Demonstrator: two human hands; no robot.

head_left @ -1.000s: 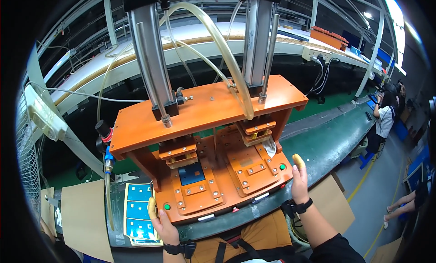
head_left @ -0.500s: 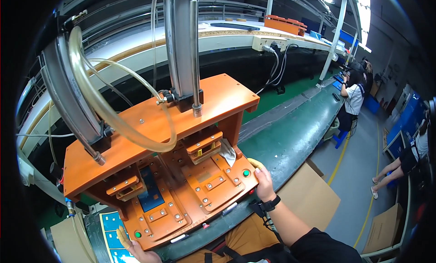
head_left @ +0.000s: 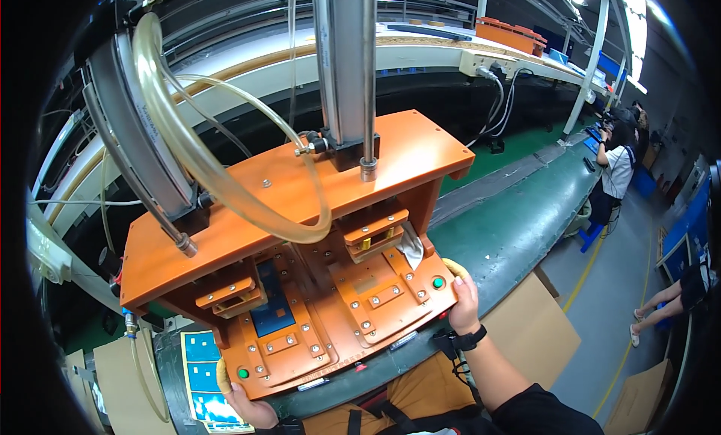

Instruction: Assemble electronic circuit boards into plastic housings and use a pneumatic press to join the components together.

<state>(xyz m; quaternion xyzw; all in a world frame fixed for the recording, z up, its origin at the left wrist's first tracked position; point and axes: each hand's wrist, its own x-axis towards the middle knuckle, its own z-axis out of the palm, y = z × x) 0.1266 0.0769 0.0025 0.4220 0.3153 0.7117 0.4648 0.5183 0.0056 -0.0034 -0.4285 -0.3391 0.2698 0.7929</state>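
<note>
An orange bench-top press [head_left: 375, 183] with two upright cylinders stands before me. My left hand [head_left: 251, 406] is closed on its near left corner, beside a green button [head_left: 242, 374]. Around the near right corner, my right hand [head_left: 466, 307] is closed, close to another green button [head_left: 438, 283]. Yellow coverings show on fingertips of both hands. A dark blue sheet [head_left: 275, 319] lies in the left bay, partly hidden under the left pressing block [head_left: 229, 296]. Above the right bay sits the other pressing block [head_left: 375, 236], with a pale cloth [head_left: 411, 247] beside it.
Blue panels on a yellow-edged sheet [head_left: 203, 379] lie left of the press. A clear hose [head_left: 218, 194] loops across its top. The green bench [head_left: 518, 209] runs off to the right, past cardboard [head_left: 533, 322]. A person [head_left: 619, 164] works at the far end.
The view has shifted, so the press and both hands appear farther right. Both hands stay at the press's near corners, and the blue sheet keeps its place in the left bay.
</note>
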